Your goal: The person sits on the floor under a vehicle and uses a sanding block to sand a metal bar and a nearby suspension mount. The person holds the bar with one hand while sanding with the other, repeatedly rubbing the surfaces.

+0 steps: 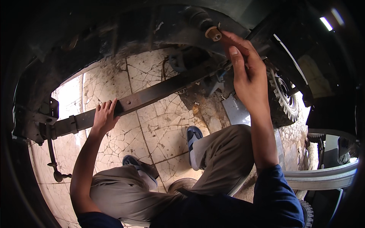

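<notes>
My left hand lies on a dark metal leaf spring, its fingers stretched across the bar and the thumb apart. The spring slants from a bracket at the left up to the middle. My right hand is raised beside a rusty brown nut or bolt end that sticks out of the dark vehicle underbody. Its fingertips reach the right side of that nut, and the thumb stands away from the fingers. I see nothing held in it.
Cracked pale floor tiles lie below. A thin rod with a ball end hangs at the left. On the right are a toothed wheel and a curved grey metal rim. Dark bodywork arches overhead.
</notes>
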Motion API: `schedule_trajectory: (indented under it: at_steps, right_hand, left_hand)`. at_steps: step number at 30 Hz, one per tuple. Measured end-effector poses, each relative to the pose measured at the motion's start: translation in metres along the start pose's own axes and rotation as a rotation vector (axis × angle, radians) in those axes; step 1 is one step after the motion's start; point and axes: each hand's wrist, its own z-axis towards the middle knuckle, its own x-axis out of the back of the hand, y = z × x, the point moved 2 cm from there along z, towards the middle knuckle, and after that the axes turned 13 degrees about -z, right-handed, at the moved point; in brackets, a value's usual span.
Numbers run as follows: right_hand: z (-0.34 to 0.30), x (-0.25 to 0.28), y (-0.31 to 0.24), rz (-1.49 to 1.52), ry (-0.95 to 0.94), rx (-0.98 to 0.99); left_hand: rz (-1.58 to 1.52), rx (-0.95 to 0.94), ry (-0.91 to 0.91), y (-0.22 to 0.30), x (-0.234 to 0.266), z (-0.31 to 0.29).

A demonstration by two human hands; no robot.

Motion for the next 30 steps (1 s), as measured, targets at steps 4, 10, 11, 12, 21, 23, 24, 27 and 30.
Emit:
schedule_trajectory:
  at_steps: [4,10,11,12,21,23,24,27,30]
  right_hand:
    - [0.000,0.001,-0.002,0.067,0.031,0.040]
    - [-0.002,0.002,0.000,0.073,0.017,0.028]
    - [-0.002,0.001,0.000,0.071,0.021,0.031]
    - [-0.001,0.000,0.001,0.069,0.024,0.035]
    - [-0.001,0.002,0.006,0.034,-0.014,-0.007]
    - [0.000,0.001,0.007,0.036,-0.002,0.012]
    - [0.000,0.002,0.003,0.050,0.013,0.023]
    - [-0.001,0.001,0.002,0.040,0.013,0.028]
    - [0.000,0.002,0.004,0.020,0.002,0.017]
  left_hand:
    - [-0.018,-0.001,-0.010,0.001,0.001,0.000]
    - [-0.017,0.002,-0.010,0.001,0.002,-0.001]
    - [-0.016,-0.003,-0.006,0.001,0.001,0.000]
    - [-0.015,-0.009,-0.002,0.000,0.001,-0.001]
    - [-0.022,0.018,-0.030,0.002,0.003,0.000]
    - [-0.035,0.035,-0.056,0.002,0.003,0.001]
    - [-0.041,0.043,-0.069,0.001,0.003,0.001]
    - [-0.024,0.019,-0.051,0.000,0.002,0.001]
    - [-0.036,0.040,-0.067,0.001,0.003,0.000]
